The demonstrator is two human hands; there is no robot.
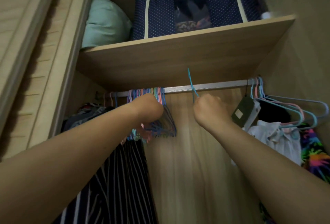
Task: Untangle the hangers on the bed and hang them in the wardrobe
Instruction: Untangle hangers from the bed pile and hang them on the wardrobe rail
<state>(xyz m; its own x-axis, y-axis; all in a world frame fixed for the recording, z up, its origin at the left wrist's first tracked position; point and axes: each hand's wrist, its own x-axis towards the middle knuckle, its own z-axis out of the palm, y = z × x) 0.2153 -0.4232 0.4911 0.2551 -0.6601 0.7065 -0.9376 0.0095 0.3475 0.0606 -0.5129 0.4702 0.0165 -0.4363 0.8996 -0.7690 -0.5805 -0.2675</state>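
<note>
Already we have a dense bunch of hangers on the rail at frame centre, steadied by our left hand; our right hand pinches one blue hanger not yet hooked.

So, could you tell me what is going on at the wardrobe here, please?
A person is hanging hangers on the wardrobe rail. The right hand grips a blue hanger with its hook up by the rail. The left hand rests on the bunch of hangers already hung at the left.
</note>
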